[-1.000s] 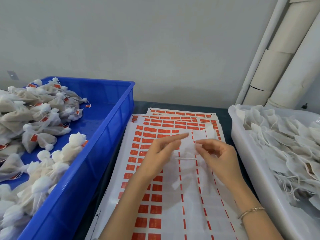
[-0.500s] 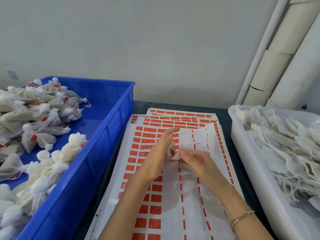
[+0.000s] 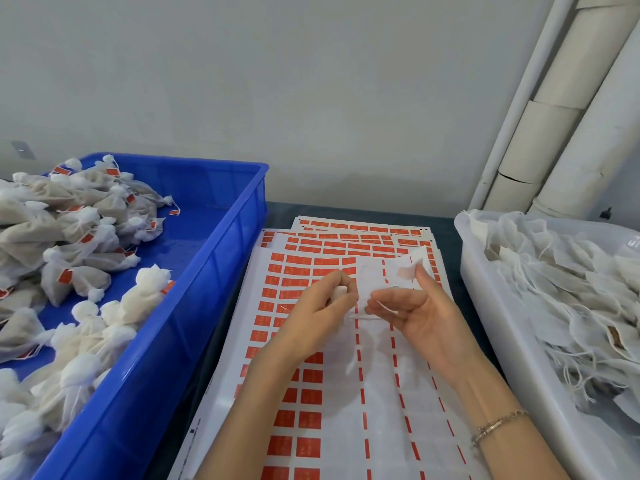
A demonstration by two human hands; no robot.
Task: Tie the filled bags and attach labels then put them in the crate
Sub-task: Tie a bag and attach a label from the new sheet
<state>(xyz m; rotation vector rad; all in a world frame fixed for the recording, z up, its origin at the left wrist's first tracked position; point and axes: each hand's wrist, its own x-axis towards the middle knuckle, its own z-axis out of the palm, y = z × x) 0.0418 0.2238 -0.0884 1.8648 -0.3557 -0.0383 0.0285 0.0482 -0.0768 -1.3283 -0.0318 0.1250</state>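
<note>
Mid-tie: left hand (image 3: 322, 306) grips bag (image 3: 370, 277), right hand (image 3: 427, 322) pinches string (image 3: 384, 306). Left-edge crate (image 3: 194, 306) holds many finished bags (image 3: 79, 278); right tub (image 3: 485, 292), plenty untied.

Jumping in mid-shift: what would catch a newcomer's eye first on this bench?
The blue crate on the left, heaped with tied bags wearing orange labels, stands out first. In the middle, sheets of orange labels cover the table, and above them the left hand and right hand hold a thin white mesh bag between them. A white tub of untied bags sits on the right.
</note>
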